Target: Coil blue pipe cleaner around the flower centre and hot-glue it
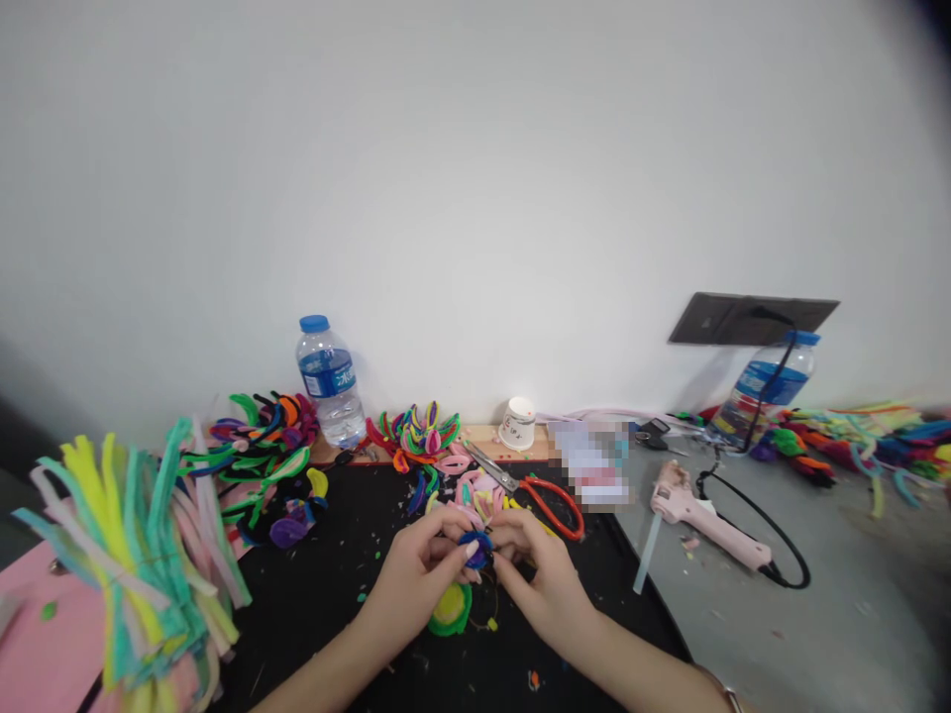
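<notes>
Between my two hands is a small dark-blue fuzzy piece (pixel 476 549), rolled or coiled, that looks made of pipe cleaner. My left hand (pixel 431 555) pinches it from the left, thumb on its near side. From the right, my right hand (pixel 536 566) has its fingertips closed on the same piece. Just below my left hand lies a green and yellow fuzzy disc (pixel 449 608) on the black mat (pixel 334 614). Pink and pale pipe-cleaner loops (pixel 479 493) lie right behind my fingers. Red-handled scissors (pixel 551 503) rest beyond my right hand.
Pipe-cleaner bundles (pixel 141 564) stand at the left, with colourful loops (pixel 417 434) at the back. Water bottles (pixel 328 381) and a paper cup (pixel 517 424) are by the wall. A pink glue gun (pixel 709 523) with a black cord lies on the grey surface at right.
</notes>
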